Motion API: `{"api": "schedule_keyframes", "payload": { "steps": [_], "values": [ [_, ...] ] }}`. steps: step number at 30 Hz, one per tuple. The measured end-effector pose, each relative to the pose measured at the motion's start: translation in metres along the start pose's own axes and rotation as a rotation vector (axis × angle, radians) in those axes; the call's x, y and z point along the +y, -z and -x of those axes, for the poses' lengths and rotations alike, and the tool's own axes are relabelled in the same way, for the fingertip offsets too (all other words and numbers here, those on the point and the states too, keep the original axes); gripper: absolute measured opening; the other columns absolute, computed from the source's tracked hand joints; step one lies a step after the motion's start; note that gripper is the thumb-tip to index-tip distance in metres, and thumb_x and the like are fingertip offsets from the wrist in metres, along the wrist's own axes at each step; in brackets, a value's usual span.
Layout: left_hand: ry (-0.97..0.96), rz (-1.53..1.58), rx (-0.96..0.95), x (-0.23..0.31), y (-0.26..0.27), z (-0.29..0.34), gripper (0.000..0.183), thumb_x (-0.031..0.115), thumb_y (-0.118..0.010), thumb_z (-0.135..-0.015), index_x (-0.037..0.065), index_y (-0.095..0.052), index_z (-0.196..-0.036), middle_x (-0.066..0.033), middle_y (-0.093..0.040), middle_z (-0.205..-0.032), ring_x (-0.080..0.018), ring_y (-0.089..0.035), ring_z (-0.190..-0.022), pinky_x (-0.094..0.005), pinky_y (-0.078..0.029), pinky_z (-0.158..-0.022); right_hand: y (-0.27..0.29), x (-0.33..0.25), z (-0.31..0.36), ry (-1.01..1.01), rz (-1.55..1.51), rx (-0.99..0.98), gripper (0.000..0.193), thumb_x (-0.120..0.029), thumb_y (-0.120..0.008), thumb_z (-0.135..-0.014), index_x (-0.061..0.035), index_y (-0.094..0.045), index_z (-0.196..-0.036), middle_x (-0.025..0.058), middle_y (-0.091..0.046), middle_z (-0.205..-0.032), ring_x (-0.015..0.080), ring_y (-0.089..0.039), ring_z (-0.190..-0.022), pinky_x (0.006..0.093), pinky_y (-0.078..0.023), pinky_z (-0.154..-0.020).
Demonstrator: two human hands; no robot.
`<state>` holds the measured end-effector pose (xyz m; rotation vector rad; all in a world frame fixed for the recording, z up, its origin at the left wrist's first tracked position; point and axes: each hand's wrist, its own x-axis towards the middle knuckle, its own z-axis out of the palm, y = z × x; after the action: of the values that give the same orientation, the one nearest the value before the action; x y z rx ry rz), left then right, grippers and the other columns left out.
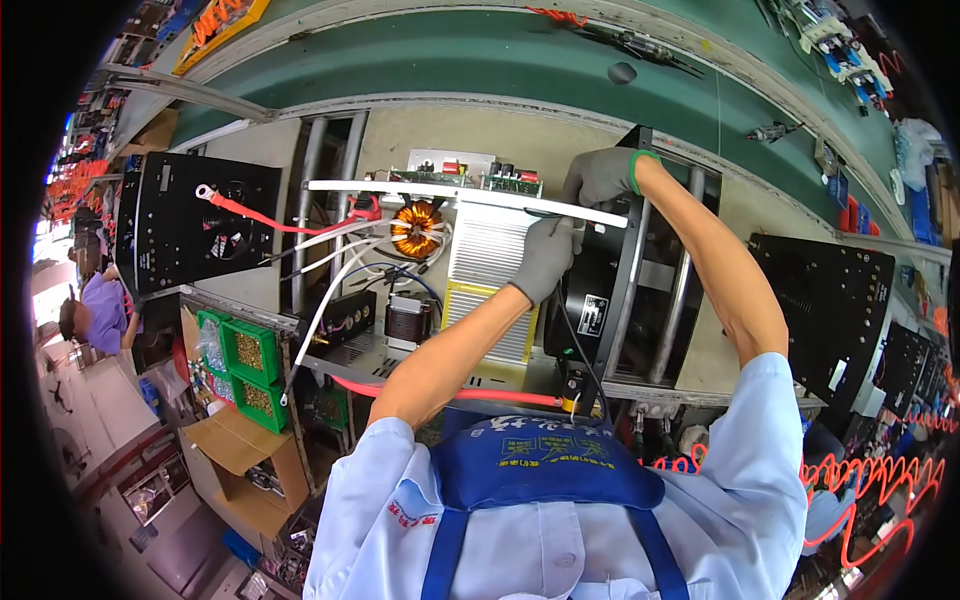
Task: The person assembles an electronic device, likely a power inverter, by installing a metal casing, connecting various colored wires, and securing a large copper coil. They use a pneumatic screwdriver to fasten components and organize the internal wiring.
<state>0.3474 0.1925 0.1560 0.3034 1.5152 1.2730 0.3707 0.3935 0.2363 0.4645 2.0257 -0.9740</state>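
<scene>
In front of me lies an opened machine chassis with a long white metal bar (400, 188) running across it. My left hand (546, 262), in a grey glove, is closed just below the bar near its right end, beside a ribbed silver heat sink (488, 250). My right hand (602, 177), gloved in grey with a green cuff, reaches over the bar's far side. Its fingers curl downward, their tips partly hidden. What either hand pinches is too small to see. A black unit with a label (578, 325) sits below the hands. Green circuit boards (515, 180) stand behind the bar.
Left of the heat sink are a copper-wound coil (416, 230), a transformer (408, 320) and loose cables, one red (265, 222). Black panelled units stand left (205, 225) and right (825, 310) on the line. Green bins (250, 350) of small parts sit at lower left.
</scene>
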Motion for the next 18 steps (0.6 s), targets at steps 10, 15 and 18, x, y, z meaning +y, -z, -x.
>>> {"api": "schedule_keyframes", "payload": {
  "steps": [10, 15, 18],
  "values": [
    [0.067, 0.024, -0.009, 0.002, 0.013, 0.012, 0.026, 0.025, -0.06, -0.099, 0.0, -0.066, -0.107, -0.0057, -0.067, -0.086, -0.0134, -0.063, -0.076, -0.0294, -0.052, -0.066, 0.002, 0.027, -0.02, 0.121, 0.05, 0.251, 0.029, -0.015, -0.069, -0.079, -0.0064, -0.076, -0.105, 0.0103, -0.075, -0.085, 0.0227, -0.071, -0.073, 0.0359, -0.055, -0.063],
    [-0.07, -0.385, -0.05, 0.015, 0.021, 0.049, 0.037, 0.027, -0.065, -0.095, -0.002, -0.064, -0.118, -0.0117, -0.07, -0.099, -0.0225, -0.067, -0.09, -0.0356, -0.054, -0.079, 0.033, 0.042, -0.014, -0.015, 0.42, 1.006, 0.021, -0.009, -0.068, -0.083, -0.0074, -0.074, -0.103, 0.0193, -0.073, -0.093, 0.0367, -0.073, -0.09, 0.0429, -0.058, -0.074],
    [-0.32, -0.593, 0.17, 0.006, 0.023, 0.059, 0.039, 0.025, -0.064, -0.094, -0.002, -0.061, -0.121, -0.0213, -0.065, -0.105, -0.0368, -0.064, -0.096, -0.0468, -0.051, -0.087, 0.042, 0.029, 0.001, -0.131, 0.434, 1.175, 0.021, -0.006, -0.065, -0.084, -0.008, -0.072, -0.104, 0.0173, -0.072, -0.101, 0.0367, -0.072, -0.095, 0.0465, -0.057, -0.076]
  ]
}}
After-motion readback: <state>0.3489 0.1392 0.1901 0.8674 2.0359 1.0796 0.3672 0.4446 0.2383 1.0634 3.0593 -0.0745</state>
